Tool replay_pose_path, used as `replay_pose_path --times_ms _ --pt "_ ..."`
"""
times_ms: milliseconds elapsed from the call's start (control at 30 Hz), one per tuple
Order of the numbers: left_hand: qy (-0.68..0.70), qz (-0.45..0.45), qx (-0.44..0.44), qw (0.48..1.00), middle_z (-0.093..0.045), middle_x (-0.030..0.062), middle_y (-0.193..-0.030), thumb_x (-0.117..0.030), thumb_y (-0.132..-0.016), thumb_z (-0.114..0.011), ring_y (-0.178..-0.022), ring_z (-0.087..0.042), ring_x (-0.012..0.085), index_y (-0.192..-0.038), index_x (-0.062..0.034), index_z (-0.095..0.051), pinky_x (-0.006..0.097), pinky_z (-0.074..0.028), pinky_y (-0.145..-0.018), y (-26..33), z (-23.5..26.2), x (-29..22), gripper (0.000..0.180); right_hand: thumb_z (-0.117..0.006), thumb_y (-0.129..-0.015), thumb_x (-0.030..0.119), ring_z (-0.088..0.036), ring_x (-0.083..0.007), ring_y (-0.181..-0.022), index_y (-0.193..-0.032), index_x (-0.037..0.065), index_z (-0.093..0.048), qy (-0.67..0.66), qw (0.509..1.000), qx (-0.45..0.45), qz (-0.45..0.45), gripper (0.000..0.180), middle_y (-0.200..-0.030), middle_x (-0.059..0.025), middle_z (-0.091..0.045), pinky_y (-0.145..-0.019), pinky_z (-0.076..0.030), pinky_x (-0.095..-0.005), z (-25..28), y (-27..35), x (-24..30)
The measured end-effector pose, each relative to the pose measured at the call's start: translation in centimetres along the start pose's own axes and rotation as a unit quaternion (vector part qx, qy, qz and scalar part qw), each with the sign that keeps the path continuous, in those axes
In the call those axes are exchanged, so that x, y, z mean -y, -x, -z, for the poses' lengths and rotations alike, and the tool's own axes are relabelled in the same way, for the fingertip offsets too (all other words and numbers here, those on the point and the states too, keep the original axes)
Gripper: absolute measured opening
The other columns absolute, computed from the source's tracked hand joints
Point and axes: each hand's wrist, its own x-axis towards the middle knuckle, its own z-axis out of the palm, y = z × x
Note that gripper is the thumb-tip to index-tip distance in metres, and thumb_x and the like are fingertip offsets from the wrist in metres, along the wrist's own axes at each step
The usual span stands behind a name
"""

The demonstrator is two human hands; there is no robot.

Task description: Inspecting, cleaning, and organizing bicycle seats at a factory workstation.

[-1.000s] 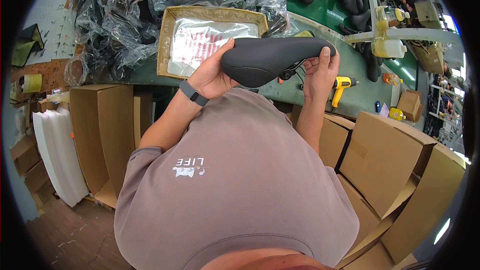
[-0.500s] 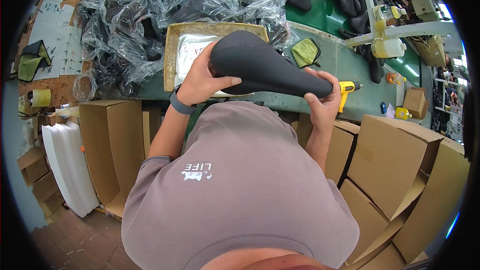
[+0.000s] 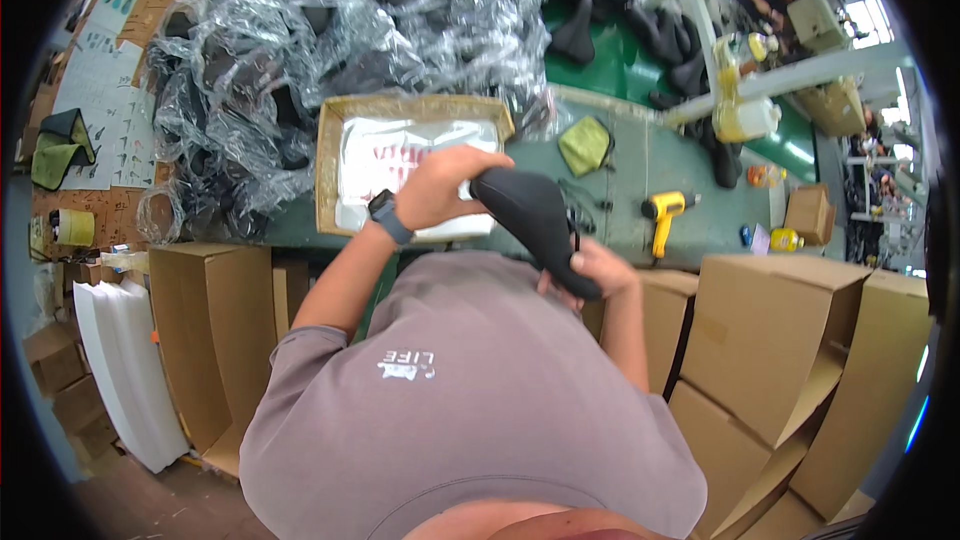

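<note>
Black saddle [image 3: 530, 220] noted tilted just right of the view's centre, over the near edge of the green bench [image 3: 632, 165], with the fingers of the left hand [image 3: 435, 192] wrapped on its broad end at 10 o'clock and those of the right hand [image 3: 607, 272] closed about its nose at 5 o'clock. Step in hand appears to be handling for inspection; any further turn would, in judgement, call for both grips firm. Underside and several fingertips are hidden, and contents of the crumpled clear plastic [image 3: 350, 50] at 11 o'clock are largely obscured.
</note>
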Motion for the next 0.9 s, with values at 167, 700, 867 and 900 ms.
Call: replay_pose_path --times_ms 167,700,867,900 --pt "-0.15 0.17 -0.025 0.974 -0.078 0.0134 -0.11 -0.034 -0.094 -0.086 -0.104 -0.075 0.039 -0.124 -0.0129 -0.073 0.051 -0.059 -0.089 3.3 -10.7 17.4 0.039 -0.078 -0.1 0.055 -0.067 -0.0175 -0.055 -0.107 0.002 -0.07 -0.115 0.947 -0.273 -0.121 0.055 -0.077 -0.0123 -0.07 -0.043 -0.046 -0.0318 1.2 -2.5 -7.3" --pt "-0.207 0.497 -0.08 0.839 -0.078 0.0255 -0.114 -0.028 -0.109 -0.06 -0.11 -0.077 0.0437 -0.11 -0.0024 -0.077 0.056 -0.061 -0.096 12.0 -20.5 26.2 0.031 -0.084 -0.093 0.041 -0.069 -0.0503 -0.131 -0.164 0.002 -0.042 0.555 0.69 -0.367 -0.285 0.091 -0.138 -0.0338 -0.071 -0.109 -0.056 -0.0572 6.1 -6.9 -18.9" --pt "-0.044 0.571 -0.29 0.767 -0.077 0.0281 -0.104 -0.035 -0.106 -0.066 -0.1 -0.075 0.0451 -0.105 0.0002 -0.075 0.053 -0.058 -0.088 12.0 -17.9 26.3 0.037 -0.094 -0.082 0.036 -0.072 -0.0491 -0.129 -0.167 -0.001 -0.035 0.485 0.769 -0.366 -0.2 0.11 -0.137 -0.0383 -0.07 -0.108 -0.056 -0.056 9.9 -7.6 -22.5" --pt "0.017 0.556 -0.338 0.759 -0.077 0.0284 -0.102 -0.038 -0.106 -0.067 -0.097 -0.075 0.0453 -0.104 0.0004 -0.074 0.051 -0.057 -0.085 11.9 -16.5 26.0 0.039 -0.096 -0.079 0.034 -0.073 -0.0472 -0.127 -0.167 -0.002 -0.035 0.448 0.796 -0.386 -0.129 0.113 -0.136 -0.0382 -0.071 -0.109 -0.056 -0.0547 11.0 -7.2 -23.5"
